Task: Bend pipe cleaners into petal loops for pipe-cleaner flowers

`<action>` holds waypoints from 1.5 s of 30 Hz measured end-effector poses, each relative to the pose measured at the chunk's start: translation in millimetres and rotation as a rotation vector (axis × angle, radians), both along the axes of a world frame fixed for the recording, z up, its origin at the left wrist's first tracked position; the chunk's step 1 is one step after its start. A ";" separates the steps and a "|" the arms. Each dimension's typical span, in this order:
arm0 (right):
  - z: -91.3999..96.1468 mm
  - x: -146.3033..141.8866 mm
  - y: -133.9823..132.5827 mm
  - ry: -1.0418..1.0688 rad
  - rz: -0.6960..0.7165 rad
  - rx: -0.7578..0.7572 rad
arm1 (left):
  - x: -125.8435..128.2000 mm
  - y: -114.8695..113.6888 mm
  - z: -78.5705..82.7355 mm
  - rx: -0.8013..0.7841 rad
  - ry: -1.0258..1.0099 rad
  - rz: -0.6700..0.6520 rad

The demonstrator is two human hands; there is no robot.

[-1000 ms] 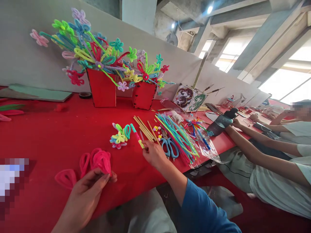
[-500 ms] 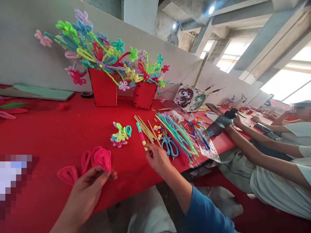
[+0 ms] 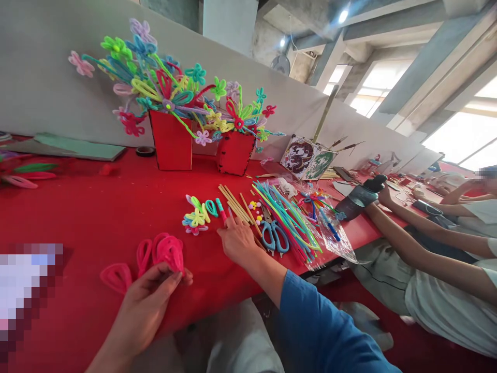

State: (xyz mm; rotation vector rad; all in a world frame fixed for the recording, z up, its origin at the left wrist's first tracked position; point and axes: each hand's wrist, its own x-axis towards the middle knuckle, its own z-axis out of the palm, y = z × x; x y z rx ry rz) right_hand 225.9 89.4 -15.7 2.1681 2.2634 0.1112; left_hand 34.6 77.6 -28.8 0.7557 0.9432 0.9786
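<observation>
In the head view, the near edge of the red table (image 3: 97, 212) slants beneath both forearms, close to the left hand (image 3: 145, 300). Red surface runs from beyond the left hand to two planters, a larger red box (image 3: 174, 142) and a smaller red box (image 3: 236, 153), while the right hand (image 3: 238, 241) is hemmed in on its outer side by blue-handled scissors (image 3: 273, 228), wooden sticks (image 3: 235, 204) and a sheaf of pipe cleaners (image 3: 287, 215). The left hand pinches pink loops (image 3: 169, 251) between thumb and fingers, and the loops fan out past its fingertips. Well beyond the right hand, the patterned panels (image 3: 306, 155) bear dark and green figures; any lettering there, or on the dark bottle (image 3: 356, 199), is too small to read. The right hand covers the near end of a coloured stick (image 3: 219, 206), so I cannot tell whether its bent fingers grip it or just touch it. A pixelated shape (image 3: 23, 285) left of the left hand is cut off by the frame, and another person's arm (image 3: 419, 251) disappears behind the bottle.
</observation>
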 end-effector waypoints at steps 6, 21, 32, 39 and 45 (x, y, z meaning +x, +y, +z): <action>7.2 -0.1 -13.0 -0.026 0.055 -0.075 | -1.4 0.2 -1.3 0.032 0.007 -0.016; 10.0 4.6 10.6 -0.054 0.135 -0.035 | -2.6 1.0 -5.6 -0.023 0.025 -0.007; 15.6 13.9 -4.8 0.021 0.122 -0.045 | -1.9 -0.9 -2.8 0.022 0.033 -0.003; 21.3 37.9 -66.8 0.403 -0.027 0.138 | 1.7 -1.3 2.9 -0.009 0.023 0.062; 6.8 61.5 -134.5 0.500 -0.169 -0.063 | -1.4 -1.0 -1.9 0.070 0.031 0.004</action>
